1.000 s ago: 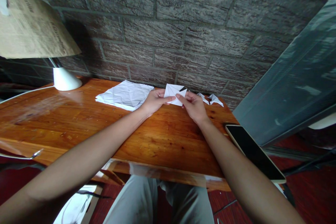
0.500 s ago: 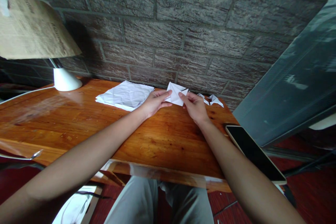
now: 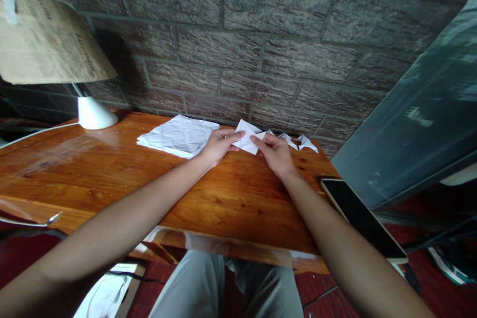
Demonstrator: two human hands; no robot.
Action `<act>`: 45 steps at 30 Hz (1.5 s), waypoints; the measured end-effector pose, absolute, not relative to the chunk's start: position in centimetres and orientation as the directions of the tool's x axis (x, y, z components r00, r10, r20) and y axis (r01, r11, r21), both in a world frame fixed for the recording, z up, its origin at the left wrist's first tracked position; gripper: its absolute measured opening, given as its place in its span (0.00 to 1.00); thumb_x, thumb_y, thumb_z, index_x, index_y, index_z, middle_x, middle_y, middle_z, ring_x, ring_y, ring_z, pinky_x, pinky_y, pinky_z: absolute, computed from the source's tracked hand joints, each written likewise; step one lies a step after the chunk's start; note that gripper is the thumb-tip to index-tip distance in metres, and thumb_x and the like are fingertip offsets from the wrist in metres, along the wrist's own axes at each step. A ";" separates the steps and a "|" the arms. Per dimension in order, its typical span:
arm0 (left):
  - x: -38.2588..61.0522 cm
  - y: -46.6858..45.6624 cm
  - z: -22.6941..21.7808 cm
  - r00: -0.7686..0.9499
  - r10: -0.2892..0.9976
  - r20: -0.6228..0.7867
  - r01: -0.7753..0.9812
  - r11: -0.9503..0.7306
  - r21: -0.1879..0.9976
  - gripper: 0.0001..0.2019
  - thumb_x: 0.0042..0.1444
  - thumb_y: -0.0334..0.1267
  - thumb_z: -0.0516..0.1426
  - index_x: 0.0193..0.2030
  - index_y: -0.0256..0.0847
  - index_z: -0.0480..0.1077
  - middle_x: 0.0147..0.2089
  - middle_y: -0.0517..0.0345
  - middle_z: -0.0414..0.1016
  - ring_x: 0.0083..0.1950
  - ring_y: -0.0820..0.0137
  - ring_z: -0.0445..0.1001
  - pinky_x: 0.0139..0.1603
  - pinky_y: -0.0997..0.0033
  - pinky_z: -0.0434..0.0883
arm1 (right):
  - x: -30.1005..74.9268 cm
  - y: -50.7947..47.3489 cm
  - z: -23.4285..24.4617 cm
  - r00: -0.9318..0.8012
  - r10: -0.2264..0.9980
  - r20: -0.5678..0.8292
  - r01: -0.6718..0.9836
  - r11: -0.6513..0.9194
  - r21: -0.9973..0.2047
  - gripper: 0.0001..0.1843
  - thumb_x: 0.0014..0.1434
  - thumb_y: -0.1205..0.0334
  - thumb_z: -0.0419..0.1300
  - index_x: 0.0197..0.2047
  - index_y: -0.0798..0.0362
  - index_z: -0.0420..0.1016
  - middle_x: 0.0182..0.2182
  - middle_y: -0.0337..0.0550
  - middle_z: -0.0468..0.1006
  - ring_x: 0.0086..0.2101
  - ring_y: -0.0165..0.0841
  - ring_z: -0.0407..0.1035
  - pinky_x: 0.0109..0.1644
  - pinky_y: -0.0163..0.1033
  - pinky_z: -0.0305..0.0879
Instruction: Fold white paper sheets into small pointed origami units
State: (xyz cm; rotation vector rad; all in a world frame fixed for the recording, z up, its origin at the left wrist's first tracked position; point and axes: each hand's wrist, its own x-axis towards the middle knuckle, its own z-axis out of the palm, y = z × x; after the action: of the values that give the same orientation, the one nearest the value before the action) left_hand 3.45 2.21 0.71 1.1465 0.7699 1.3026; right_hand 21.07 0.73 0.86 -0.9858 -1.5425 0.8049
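Observation:
Between my two hands is a small folded sheet of white paper (image 3: 248, 142), raised a little over the wooden table. My left hand (image 3: 219, 146) pinches its left edge, thumb on top and fingers beneath. My right hand (image 3: 276, 151) grips the right side, its thumb pressed on the face of the paper. Left of my left hand lies a stack of creased white paper (image 3: 181, 134). Small folded paper pieces (image 3: 306, 143) rest beyond my right hand near the wall, one partly hidden behind the fingers.
On the left of the wooden table (image 3: 231, 208) stands a lamp with a printed shade (image 3: 55, 39) and white base (image 3: 96, 113). A tablet (image 3: 363, 218) lies at the right edge, close to my right forearm. A brick wall (image 3: 238, 59) borders the back.
The folded paper has tilted and shifted slightly between my hands, and my right thumb has slid a little left and down. Another small folded piece now shows behind my right hand.

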 end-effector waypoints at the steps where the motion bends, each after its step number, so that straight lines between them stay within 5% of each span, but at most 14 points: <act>1: 3.5 2.2 0.7 0.143 0.974 0.178 -0.315 -0.126 0.941 0.19 0.37 0.51 0.73 0.29 0.38 0.80 0.31 0.58 0.79 0.31 0.75 0.72 0.28 0.78 0.68 | 21.0 0.7 0.8 -0.073 0.906 0.416 0.174 0.422 -0.890 0.25 0.52 0.38 0.67 0.23 0.52 0.73 0.19 0.35 0.69 0.22 0.28 0.58 0.27 0.37 0.52; 16: 4.0 1.7 0.9 0.014 0.923 0.384 -0.056 -0.383 0.922 0.17 0.46 0.52 0.66 0.24 0.40 0.71 0.19 0.65 0.67 0.19 0.77 0.60 0.20 0.74 0.54 | 19.9 -0.4 1.8 -0.101 0.963 0.248 -0.011 0.248 -0.969 0.21 0.42 0.45 0.74 0.24 0.53 0.76 0.24 0.38 0.77 0.24 0.26 0.61 0.28 0.36 0.56; 24: 3.8 1.6 0.9 0.007 0.864 0.503 0.105 -0.501 0.859 0.15 0.53 0.44 0.62 0.23 0.41 0.65 0.19 0.67 0.63 0.22 0.76 0.61 0.25 0.74 0.58 | 19.5 -0.6 1.7 -0.143 0.984 0.108 -0.114 0.092 -0.989 0.20 0.36 0.52 0.77 0.30 0.53 0.80 0.30 0.39 0.82 0.29 0.29 0.70 0.32 0.34 0.61; 30: 3.8 1.8 0.8 0.138 0.919 0.370 -0.121 -0.355 0.927 0.16 0.50 0.51 0.66 0.29 0.38 0.73 0.24 0.63 0.72 0.23 0.77 0.67 0.25 0.75 0.62 | 20.0 0.2 1.5 -0.110 0.984 0.143 -0.151 0.125 -0.981 0.19 0.37 0.51 0.77 0.29 0.53 0.79 0.29 0.39 0.81 0.29 0.28 0.70 0.34 0.35 0.63; 36: 3.5 2.1 0.9 0.281 0.940 0.193 -0.365 -0.081 0.928 0.17 0.41 0.42 0.72 0.38 0.36 0.80 0.39 0.53 0.82 0.39 0.71 0.78 0.44 0.70 0.75 | 20.8 0.8 1.3 -0.031 0.983 0.179 -0.140 0.173 -0.975 0.19 0.38 0.51 0.76 0.29 0.52 0.77 0.30 0.39 0.81 0.29 0.29 0.70 0.35 0.36 0.64; 45: 3.9 2.0 0.9 0.176 0.959 0.222 -0.358 -0.147 0.922 0.20 0.37 0.40 0.74 0.38 0.36 0.80 0.38 0.53 0.83 0.39 0.69 0.80 0.49 0.64 0.76 | 20.5 0.8 1.3 0.024 0.981 0.191 -0.127 0.193 -0.973 0.21 0.37 0.49 0.76 0.29 0.53 0.78 0.27 0.38 0.79 0.27 0.28 0.67 0.32 0.35 0.62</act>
State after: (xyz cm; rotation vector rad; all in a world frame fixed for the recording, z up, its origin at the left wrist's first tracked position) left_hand 3.93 1.98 0.89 1.1725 0.7000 1.3265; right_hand 20.53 0.81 1.27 -0.9789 -1.1918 1.1166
